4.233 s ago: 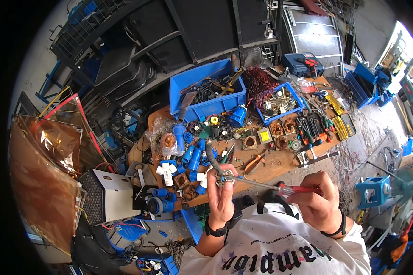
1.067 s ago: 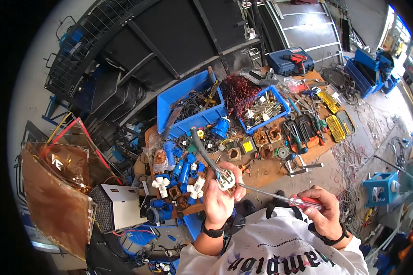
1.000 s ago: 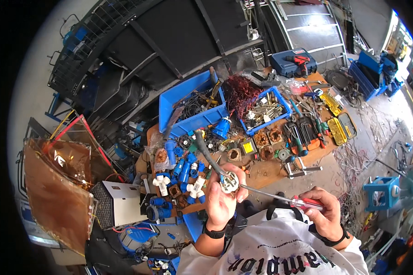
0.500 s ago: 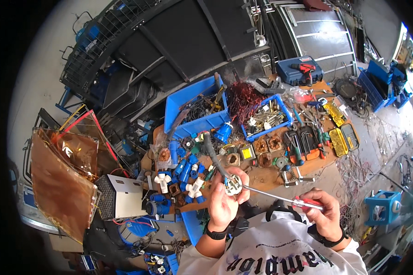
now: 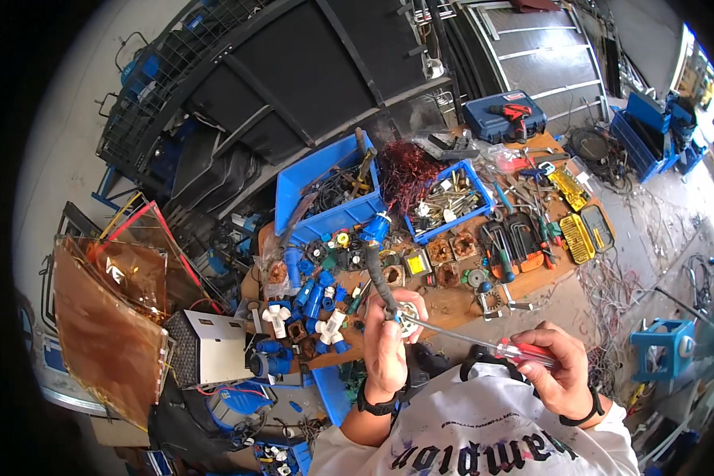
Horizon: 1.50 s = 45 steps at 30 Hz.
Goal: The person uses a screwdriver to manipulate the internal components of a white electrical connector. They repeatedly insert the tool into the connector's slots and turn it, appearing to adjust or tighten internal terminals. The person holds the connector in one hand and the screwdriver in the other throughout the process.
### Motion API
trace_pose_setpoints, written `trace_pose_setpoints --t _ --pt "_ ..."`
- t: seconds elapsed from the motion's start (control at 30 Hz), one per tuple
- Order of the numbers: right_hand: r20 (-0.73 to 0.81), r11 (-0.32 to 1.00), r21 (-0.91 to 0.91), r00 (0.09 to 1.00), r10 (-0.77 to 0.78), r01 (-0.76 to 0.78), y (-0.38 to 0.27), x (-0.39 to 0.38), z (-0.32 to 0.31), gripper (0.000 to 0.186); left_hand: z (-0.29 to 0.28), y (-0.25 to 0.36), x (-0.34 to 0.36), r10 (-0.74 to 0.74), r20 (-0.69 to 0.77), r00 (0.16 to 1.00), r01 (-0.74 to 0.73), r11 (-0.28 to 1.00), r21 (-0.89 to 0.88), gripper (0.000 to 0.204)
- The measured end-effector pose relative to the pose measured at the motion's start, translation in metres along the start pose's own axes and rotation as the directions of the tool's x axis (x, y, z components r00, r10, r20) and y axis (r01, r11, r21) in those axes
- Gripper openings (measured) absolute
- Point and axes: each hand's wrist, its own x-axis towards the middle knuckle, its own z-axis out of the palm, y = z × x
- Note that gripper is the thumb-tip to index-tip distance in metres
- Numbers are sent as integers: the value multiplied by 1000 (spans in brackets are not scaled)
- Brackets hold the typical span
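My left hand [image 5: 386, 349] is closed around a round white plug core [image 5: 408, 319], holding it up in front of my chest. A thick dark cable [image 5: 378, 274] runs into the core and hangs away over the bench. In my right hand [image 5: 559, 369] is a screwdriver [image 5: 523, 353] with a red and clear handle. Its long thin shaft points left, and the tip meets the right side of the plug core. Whether the tip sits in a screw is too small to tell.
Beyond my hands is a wooden workbench [image 5: 444, 305]. It carries a blue crate of cables [image 5: 325, 220], a blue tray of metal parts [image 5: 452, 230], blue connector housings [image 5: 313, 301], a yellow bit case [image 5: 577, 240] and a red drill [image 5: 517, 119]. A blue stool [image 5: 662, 357] stands at right.
The plug core has turned slightly in my left hand, and the cable now stands more upright. My right hand and the screwdriver have shifted slightly left. The whole view has shifted a little.
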Motion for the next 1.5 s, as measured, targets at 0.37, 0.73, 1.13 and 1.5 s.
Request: trace_pose_setpoints --t 0.37,0.73,1.13,1.5 --pt "10 993 -104 999 -48 49 -11 3 -11 26 6 -6 -1 40 18 999 -41 998 49 42" --pt "275 543 680 858 435 -493 16 -11 3 35 7 -3 -3 25 6 1000 -25 999 -21 45" --pt "-55 896 425 985 165 -127 17 -22 9 28 5 -1 -6 27 -31 999 -28 1000 -11 47" --pt "-43 996 70 998 -46 49 8 -17 6 29 7 3 -13 65 -25 998 -61 990 124 47"
